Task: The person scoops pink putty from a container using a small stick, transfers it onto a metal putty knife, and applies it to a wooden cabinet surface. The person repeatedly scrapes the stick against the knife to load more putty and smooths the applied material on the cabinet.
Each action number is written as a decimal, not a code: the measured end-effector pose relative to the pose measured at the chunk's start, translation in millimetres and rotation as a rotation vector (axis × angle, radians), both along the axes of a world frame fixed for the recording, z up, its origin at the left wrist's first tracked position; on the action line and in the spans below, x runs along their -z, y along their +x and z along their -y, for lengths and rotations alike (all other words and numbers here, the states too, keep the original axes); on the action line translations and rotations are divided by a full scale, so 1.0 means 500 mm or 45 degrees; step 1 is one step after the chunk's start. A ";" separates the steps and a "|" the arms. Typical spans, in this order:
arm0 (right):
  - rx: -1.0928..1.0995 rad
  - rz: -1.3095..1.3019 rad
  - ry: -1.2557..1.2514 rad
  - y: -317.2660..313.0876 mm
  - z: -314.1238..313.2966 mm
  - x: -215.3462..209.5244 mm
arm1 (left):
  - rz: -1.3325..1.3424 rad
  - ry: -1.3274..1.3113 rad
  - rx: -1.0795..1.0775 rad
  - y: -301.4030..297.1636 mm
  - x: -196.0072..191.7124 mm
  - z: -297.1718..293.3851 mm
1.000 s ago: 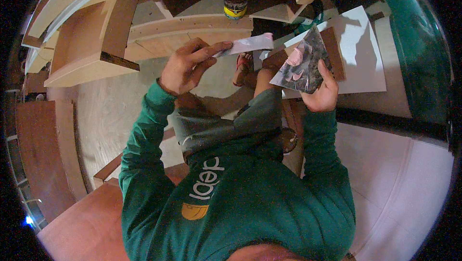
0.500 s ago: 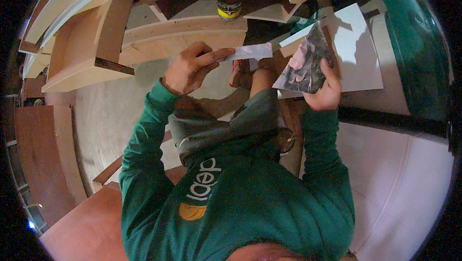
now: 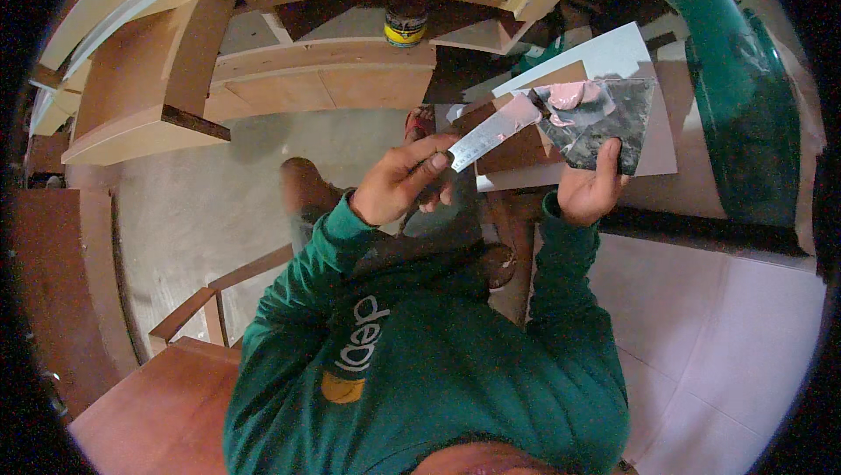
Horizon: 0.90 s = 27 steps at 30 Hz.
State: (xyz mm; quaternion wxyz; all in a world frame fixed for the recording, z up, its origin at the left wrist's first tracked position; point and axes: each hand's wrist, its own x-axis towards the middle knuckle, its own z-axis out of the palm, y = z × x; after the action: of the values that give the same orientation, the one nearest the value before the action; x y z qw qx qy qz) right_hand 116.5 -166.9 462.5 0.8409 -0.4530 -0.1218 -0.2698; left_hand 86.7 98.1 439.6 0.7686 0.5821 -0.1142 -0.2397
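My left hand [image 3: 399, 179] is closed on one end of a putty spreader [image 3: 492, 132], a long, narrow, flat metal strip. Pink putty [image 3: 574, 98] coats the strip's far end and lies in a lump along the far edge of a dark, thin mixing plate [image 3: 596, 133]. My right hand [image 3: 596, 179] grips that plate from below, its thumb pressed on the top face. The spreader's tip meets the plate's left corner, by the putty. Behind the plate lies a white panel [image 3: 644, 50], partly covered.
Ahead stand wooden furniture frames, with a drawer-like wooden box [image 3: 131, 81] at the left. A black and yellow can [image 3: 405, 28] stands by the far frame. A glossy green object [image 3: 745, 107] rises at the right. At lower left is a reddish-brown board [image 3: 166, 405].
My left hand has come right and nearer, bringing the spreader's tip to the plate. My right hand has turned the plate, so the putty lies along its far edge. My legs have shifted.
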 end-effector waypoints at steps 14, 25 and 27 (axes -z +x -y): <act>0.265 -0.152 0.097 0.022 0.007 0.006 | 0.008 -0.235 -0.134 0.006 0.029 0.083; 0.429 -0.072 0.148 0.039 -0.024 0.000 | -0.027 -0.215 0.085 -0.008 0.017 0.162; 0.430 -0.078 0.090 0.038 -0.026 -0.003 | -0.023 -0.170 0.072 -0.005 0.010 0.170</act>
State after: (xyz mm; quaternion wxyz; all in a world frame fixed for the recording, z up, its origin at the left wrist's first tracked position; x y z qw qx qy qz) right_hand 135.5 -153.6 464.2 0.8023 -0.4454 -0.0088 -0.3974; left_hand 84.3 12.9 434.7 0.7996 0.5239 -0.1395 -0.2583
